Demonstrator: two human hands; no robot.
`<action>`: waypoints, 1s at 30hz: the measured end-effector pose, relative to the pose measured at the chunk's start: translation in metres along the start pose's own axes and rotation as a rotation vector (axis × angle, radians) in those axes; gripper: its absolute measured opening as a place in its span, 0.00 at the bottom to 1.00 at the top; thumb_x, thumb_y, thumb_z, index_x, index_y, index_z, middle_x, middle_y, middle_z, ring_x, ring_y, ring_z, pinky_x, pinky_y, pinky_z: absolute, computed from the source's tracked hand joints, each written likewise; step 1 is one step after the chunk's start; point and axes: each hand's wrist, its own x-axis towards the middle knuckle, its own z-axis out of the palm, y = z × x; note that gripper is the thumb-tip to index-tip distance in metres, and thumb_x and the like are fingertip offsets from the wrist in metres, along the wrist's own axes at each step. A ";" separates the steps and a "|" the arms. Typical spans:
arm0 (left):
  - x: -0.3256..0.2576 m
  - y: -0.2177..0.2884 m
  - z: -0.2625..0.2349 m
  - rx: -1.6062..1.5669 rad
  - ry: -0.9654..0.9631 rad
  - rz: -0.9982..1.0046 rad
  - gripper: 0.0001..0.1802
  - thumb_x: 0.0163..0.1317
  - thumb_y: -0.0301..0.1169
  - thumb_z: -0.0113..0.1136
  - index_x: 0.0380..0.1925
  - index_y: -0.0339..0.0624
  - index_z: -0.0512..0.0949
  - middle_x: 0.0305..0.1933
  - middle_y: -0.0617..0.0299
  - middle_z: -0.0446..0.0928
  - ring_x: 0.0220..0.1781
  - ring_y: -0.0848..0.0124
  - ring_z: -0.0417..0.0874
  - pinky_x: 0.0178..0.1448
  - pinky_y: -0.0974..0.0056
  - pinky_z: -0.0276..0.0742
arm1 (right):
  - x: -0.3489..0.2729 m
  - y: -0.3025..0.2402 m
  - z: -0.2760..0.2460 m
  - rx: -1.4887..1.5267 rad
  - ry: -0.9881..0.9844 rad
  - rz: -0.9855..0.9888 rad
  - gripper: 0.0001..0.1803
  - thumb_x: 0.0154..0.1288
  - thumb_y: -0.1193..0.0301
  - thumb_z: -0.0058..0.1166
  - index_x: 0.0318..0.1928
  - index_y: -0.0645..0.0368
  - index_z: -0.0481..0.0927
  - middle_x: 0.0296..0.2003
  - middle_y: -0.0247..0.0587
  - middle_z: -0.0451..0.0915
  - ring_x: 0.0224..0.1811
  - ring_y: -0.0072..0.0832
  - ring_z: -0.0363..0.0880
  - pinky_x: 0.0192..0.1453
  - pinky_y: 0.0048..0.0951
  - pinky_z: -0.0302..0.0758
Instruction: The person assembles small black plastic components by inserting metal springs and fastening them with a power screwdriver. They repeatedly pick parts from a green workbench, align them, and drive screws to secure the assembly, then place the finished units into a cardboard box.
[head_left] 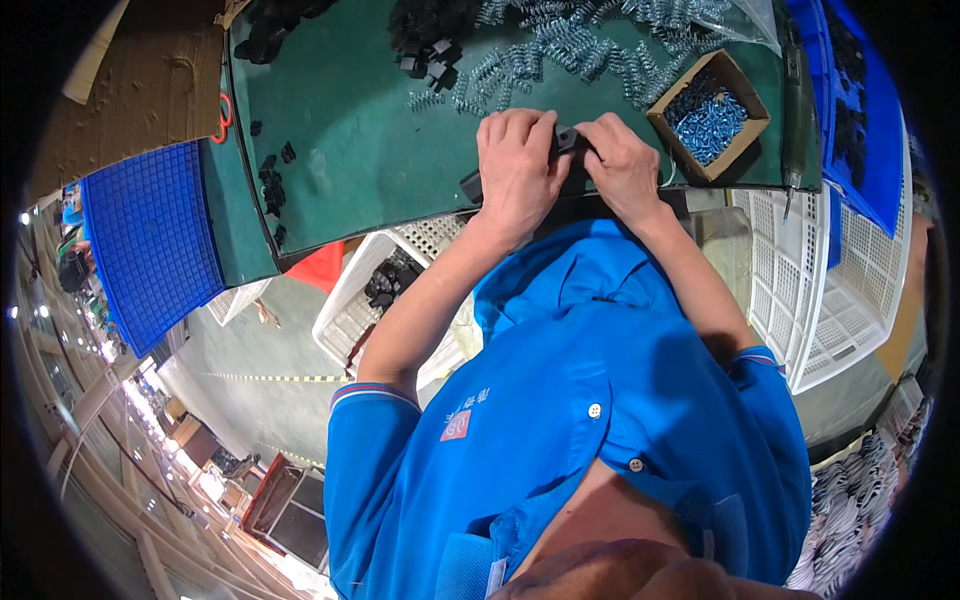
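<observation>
Shirt: blue collared shirt [590, 400] lay closest to the lens.
Left hand: left hand [516, 168] was curled around a small black part [566, 138].
Right hand: right hand [622, 160] pinched the same part, at the table's near edge.
Surface: green mat [360, 150] covered the table.
Box: open brown carton [709, 115] of blue screws sat right.
Springs: metal springs [570, 45] were heaped behind.
Crates: white crates [830, 280] stood below.

green-topped table [340, 150] | grey floor [270, 350]; white crates [840, 290]
</observation>
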 end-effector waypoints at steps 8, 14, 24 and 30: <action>0.009 0.002 -0.003 0.050 -0.145 -0.095 0.23 0.49 0.37 0.71 0.47 0.46 0.81 0.41 0.62 0.77 0.48 0.58 0.76 0.56 0.54 0.67 | 0.007 0.006 0.002 0.058 0.015 -0.037 0.11 0.56 0.80 0.53 0.39 0.56 0.81 0.35 0.40 0.78 0.39 0.41 0.82 0.38 0.41 0.78; 0.013 0.007 -0.006 0.216 -0.220 -0.014 0.23 0.50 0.35 0.70 0.48 0.46 0.79 0.41 0.62 0.77 0.49 0.60 0.76 0.56 0.52 0.66 | 0.007 0.007 0.000 0.032 -0.004 -0.067 0.10 0.56 0.80 0.53 0.39 0.58 0.80 0.33 0.42 0.77 0.37 0.42 0.81 0.37 0.42 0.78; 0.019 -0.012 0.000 -0.061 -0.185 0.048 0.22 0.51 0.37 0.70 0.48 0.47 0.80 0.43 0.64 0.77 0.50 0.63 0.77 0.61 0.52 0.60 | 0.008 0.008 0.004 0.043 0.008 -0.021 0.17 0.54 0.79 0.58 0.46 0.58 0.76 0.38 0.43 0.78 0.41 0.45 0.81 0.39 0.43 0.78; 0.025 -0.002 0.005 0.156 -0.188 0.115 0.19 0.49 0.36 0.70 0.42 0.46 0.80 0.42 0.62 0.75 0.50 0.63 0.76 0.60 0.48 0.60 | 0.010 0.008 -0.015 0.085 -0.162 0.037 0.24 0.55 0.72 0.63 0.54 0.57 0.74 0.38 0.46 0.79 0.39 0.44 0.81 0.40 0.43 0.77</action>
